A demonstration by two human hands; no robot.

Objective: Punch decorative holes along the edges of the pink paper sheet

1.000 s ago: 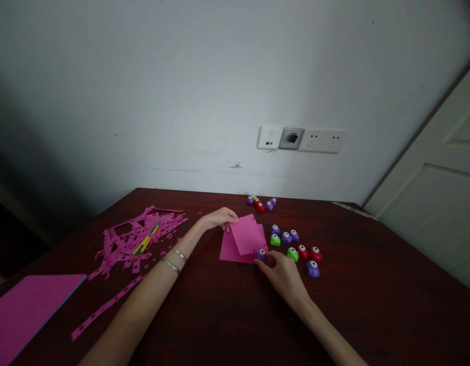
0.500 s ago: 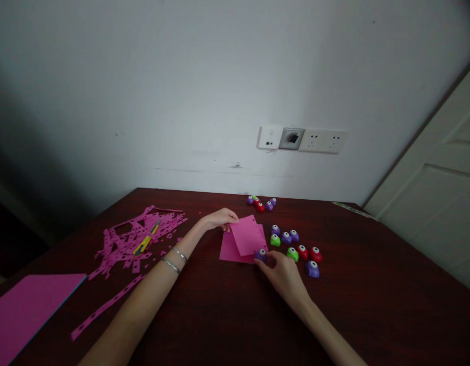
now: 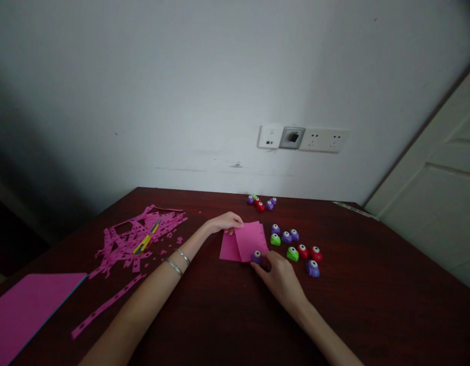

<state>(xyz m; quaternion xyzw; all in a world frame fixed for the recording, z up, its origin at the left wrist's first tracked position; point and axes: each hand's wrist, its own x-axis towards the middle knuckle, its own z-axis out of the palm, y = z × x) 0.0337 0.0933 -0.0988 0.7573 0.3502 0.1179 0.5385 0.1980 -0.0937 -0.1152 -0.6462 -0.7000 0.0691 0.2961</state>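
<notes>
My left hand (image 3: pixel 226 222) pinches the upper left corner of a small pink paper piece (image 3: pixel 251 238). That piece lies over another pink paper (image 3: pixel 229 249), which shows mostly on the left. At the lower edge of the papers, my right hand (image 3: pixel 281 277) has its thumb and fingers closed around a purple paper punch (image 3: pixel 257 256) with an eye-like top. Whether paper sits in the punch's slot cannot be made out. Right of the papers stand several more punches, among them a green punch (image 3: pixel 275 239), a red punch (image 3: pixel 316 253) and a purple punch (image 3: pixel 312 268).
Pink punched scraps (image 3: pixel 124 244) are heaped on the left, with a yellow cutter knife (image 3: pixel 147 238) on top. A punched strip (image 3: pixel 105 307) and a large pink sheet (image 3: pixel 36 305) lie nearer. More punches (image 3: pixel 260 206) stand by the wall below the sockets (image 3: pixel 324 141).
The upper paper has turned and shifted slightly right and down, with my left hand following it. My right hand and the purple punch have moved a little left along the lower edge.
</notes>
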